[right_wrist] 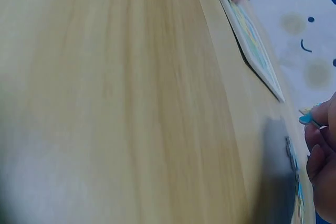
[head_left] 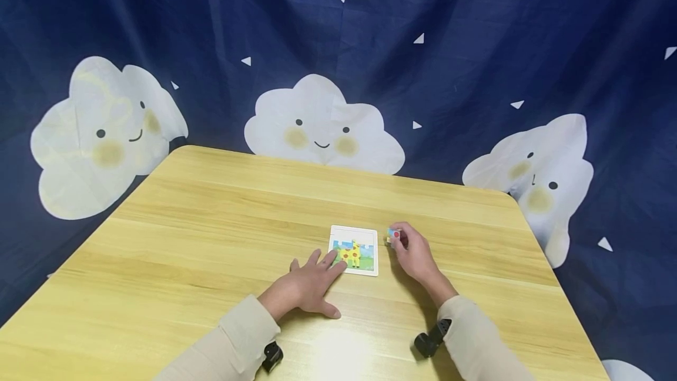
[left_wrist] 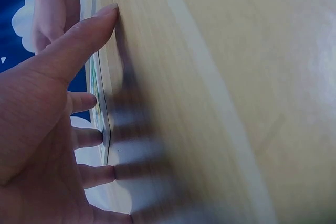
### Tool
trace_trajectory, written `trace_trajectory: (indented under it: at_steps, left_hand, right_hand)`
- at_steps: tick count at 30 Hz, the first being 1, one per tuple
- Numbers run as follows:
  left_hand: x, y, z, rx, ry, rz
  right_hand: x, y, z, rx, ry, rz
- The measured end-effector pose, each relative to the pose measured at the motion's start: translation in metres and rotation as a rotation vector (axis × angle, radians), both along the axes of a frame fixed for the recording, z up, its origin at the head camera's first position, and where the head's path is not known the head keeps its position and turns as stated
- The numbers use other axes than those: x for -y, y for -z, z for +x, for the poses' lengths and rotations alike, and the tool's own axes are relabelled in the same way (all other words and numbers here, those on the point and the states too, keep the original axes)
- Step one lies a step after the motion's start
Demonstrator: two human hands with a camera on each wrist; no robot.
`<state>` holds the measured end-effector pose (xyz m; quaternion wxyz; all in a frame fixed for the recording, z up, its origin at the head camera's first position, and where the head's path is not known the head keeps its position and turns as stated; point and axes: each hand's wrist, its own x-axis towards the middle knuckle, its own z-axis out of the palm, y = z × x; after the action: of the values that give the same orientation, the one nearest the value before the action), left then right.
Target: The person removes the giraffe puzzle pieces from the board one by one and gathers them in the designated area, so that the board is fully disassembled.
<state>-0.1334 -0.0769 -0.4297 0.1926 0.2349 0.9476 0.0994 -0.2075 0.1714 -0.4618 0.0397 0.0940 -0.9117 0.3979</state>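
A small square jigsaw puzzle in a white tray [head_left: 354, 232] lies flat on the wooden table. Its assembled lower part shows a yellow giraffe [head_left: 349, 256] with red spots; the top strip is white. My left hand [head_left: 308, 286] lies with spread, straight fingers, fingertips resting on the puzzle's left edge. To the right of the tray, my right hand [head_left: 416, 254] pinches a puzzle piece [head_left: 394, 233] with blue and red on it, between thumb and fingers. In the right wrist view, loose puzzle pieces [right_wrist: 298, 190] lie on the table beneath that hand.
The pale wooden table [head_left: 211, 222] has rounded far corners. Behind it hangs a dark blue curtain [head_left: 296, 22] with smiling white clouds. Small black cameras [head_left: 431, 340] are worn at both wrists, by the light sleeves.
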Motion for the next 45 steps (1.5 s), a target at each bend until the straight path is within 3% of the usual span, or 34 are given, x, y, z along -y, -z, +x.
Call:
trace_trajectory:
  at_steps: [11, 34, 41, 45]
  left_hand:
    - [0.001, 0.000, 0.000, 0.011, -0.011, 0.015]
    - [0.001, -0.003, 0.002, 0.009, -0.003, 0.013]
    - [0.000, -0.003, 0.002, 0.005, -0.004, 0.015]
    - [0.000, -0.003, 0.002, 0.003, -0.002, 0.010]
  right_hand:
    - [-0.029, -0.004, 0.008, 0.076, 0.040, -0.024]
    - [-0.078, 0.009, 0.016, 0.049, 0.142, 0.118]
    - [-0.087, 0.011, 0.014, 0.076, 0.151, 0.143]
    - [-0.092, 0.011, 0.011, 0.047, 0.152, 0.182]
